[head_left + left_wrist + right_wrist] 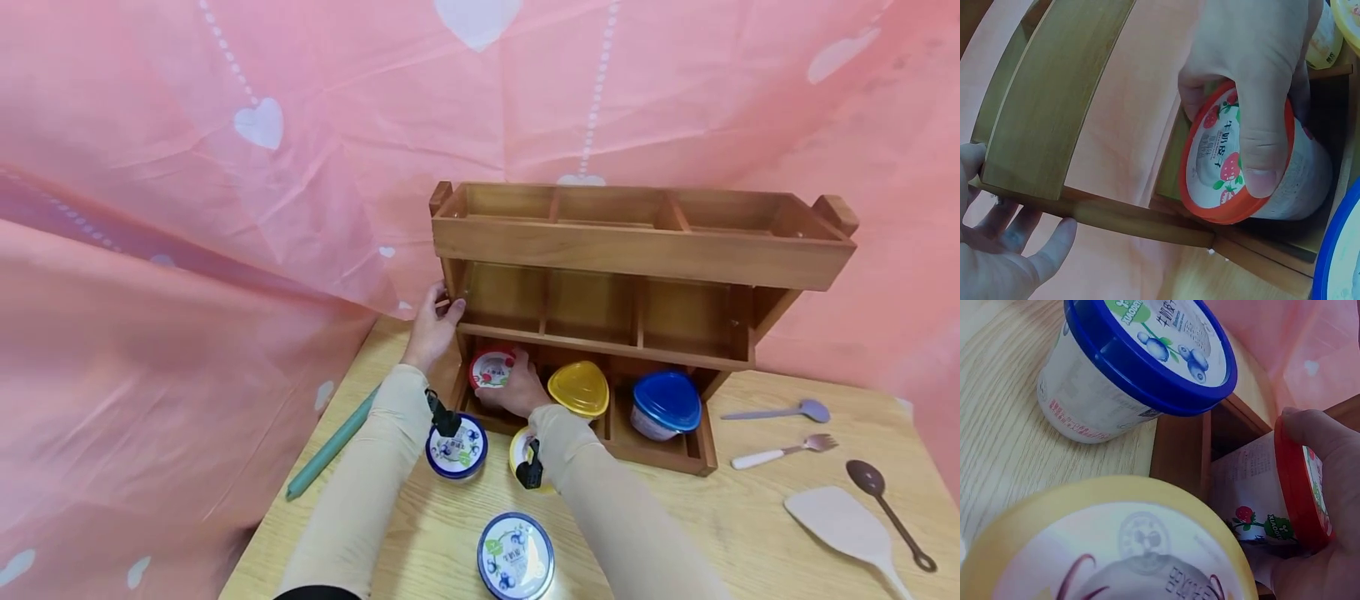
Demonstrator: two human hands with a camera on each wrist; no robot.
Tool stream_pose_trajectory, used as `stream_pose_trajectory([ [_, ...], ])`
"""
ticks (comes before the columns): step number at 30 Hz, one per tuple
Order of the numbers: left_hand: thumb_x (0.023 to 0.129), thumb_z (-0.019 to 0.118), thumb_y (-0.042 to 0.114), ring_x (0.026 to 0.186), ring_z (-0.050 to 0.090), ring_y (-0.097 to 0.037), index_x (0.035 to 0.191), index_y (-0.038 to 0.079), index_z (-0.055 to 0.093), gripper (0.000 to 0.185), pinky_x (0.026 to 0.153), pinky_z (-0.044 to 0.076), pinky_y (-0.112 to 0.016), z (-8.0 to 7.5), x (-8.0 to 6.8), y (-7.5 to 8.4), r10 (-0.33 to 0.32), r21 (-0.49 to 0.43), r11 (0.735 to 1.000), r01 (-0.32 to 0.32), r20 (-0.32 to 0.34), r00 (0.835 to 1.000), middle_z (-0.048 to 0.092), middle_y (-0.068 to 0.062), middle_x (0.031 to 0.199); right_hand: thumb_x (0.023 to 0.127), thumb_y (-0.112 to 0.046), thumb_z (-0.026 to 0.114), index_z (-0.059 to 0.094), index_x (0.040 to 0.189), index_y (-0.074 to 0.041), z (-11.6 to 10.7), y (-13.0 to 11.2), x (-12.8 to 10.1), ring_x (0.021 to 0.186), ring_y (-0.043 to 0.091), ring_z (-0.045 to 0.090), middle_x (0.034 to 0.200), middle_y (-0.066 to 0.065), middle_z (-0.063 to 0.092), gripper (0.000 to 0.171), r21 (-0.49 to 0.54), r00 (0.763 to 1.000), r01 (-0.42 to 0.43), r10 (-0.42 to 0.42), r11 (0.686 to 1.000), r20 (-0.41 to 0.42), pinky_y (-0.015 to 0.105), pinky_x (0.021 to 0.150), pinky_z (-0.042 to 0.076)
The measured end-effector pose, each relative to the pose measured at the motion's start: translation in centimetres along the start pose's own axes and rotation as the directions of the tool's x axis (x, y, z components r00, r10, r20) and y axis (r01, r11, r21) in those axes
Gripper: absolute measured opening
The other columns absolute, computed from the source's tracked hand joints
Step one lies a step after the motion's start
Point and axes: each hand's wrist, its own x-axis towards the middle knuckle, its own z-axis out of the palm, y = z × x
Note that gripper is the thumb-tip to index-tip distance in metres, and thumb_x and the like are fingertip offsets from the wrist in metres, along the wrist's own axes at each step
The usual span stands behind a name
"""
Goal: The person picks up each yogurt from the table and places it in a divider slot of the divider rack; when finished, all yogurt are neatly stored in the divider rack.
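A: Where is the red-lidded cup (492,368) sitting?

B: In the rack's (637,250) bottom-left compartment, with the right hand (517,390) gripping it.

A: And the left hand (432,327)?

B: It is clasping the rack's left post; bracing there is probably preventing tipping.

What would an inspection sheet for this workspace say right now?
Surface: light wood table.
Job's things: red-lidded strawberry cup at the lower-left slot of the wooden rack.
Clutter: blueberry cups, yellow-lidded cup, yellow and blue containers, green stick, spoon, fork, spatula, ladle.
Grippers: right hand grips the strawberry cup; left hand holds the rack's left post.
Cables: nothing seen.
Surroundings: pink heart-print sheet.
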Motion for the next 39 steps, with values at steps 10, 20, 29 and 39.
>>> stream_pose_trajectory([
  [10, 0.103, 0.053, 0.022, 0.134, 0.047, -0.03, 0.147, 0.015, 0.038, 0.047, 0.111, 0.042, -0.045, 0.3, 0.0, 0.2, -0.011, 0.0, 1.0, 0.011, 0.009, 1.0, 0.044, -0.01, 0.148, 0.075, -0.037, 0.083, 0.014, 0.151, -0.01, 0.4, 0.5, -0.1, 0.13, 0.04, 0.046, 0.145, 0.026, 0.036, 0.106, -0.011, 1.0, -0.006, 0.006, 1.0, -0.017, 0.051, 0.113, 0.038],
  [20, 0.102, 0.053, 0.022, 0.135, 0.047, -0.03, 0.146, 0.016, 0.039, 0.046, 0.111, 0.042, -0.046, 0.2, 0.1, 0.4, -0.003, -0.005, 1.0, 0.003, 0.014, 1.0, 0.044, -0.011, 0.148, 0.074, -0.036, 0.084, 0.01, 0.154, -0.023, -0.8, -0.7, -0.9, 0.14, 0.047, 0.033, 0.154, 0.025, 0.022, 0.109, -0.051, 0.995, 0.085, -0.087, 0.995, -0.051, 0.059, 0.112, 0.035],
  [29, 0.102, 0.053, 0.024, 0.136, 0.045, -0.028, 0.148, 0.017, 0.037, 0.048, 0.112, 0.041, -0.044, 0.1, 0.3, 0.4, 0.001, 0.025, 1.0, -0.001, 0.024, 1.0, 0.043, -0.01, 0.149, 0.078, -0.035, 0.082, 0.018, 0.154, -0.019, -3.6, -1.5, -5.0, 0.139, 0.038, 0.038, 0.153, 0.018, 0.03, 0.101, -0.085, 0.969, 0.244, -0.246, 0.966, -0.02, 0.054, 0.112, 0.037],
  [39, 0.102, 0.054, 0.023, 0.135, 0.046, -0.029, 0.147, 0.017, 0.037, 0.048, 0.112, 0.041, -0.044, -0.4, 0.2, 0.2, -0.005, 0.013, 1.0, 0.005, 0.011, 1.0, 0.042, -0.01, 0.149, 0.083, -0.038, 0.079, 0.037, 0.149, -0.019, -7.8, 0.1, -12.0, 0.137, 0.036, 0.042, 0.152, 0.012, 0.039, 0.081, -0.132, 0.932, 0.348, -0.358, 0.928, -0.061, 0.059, 0.106, 0.042],
])
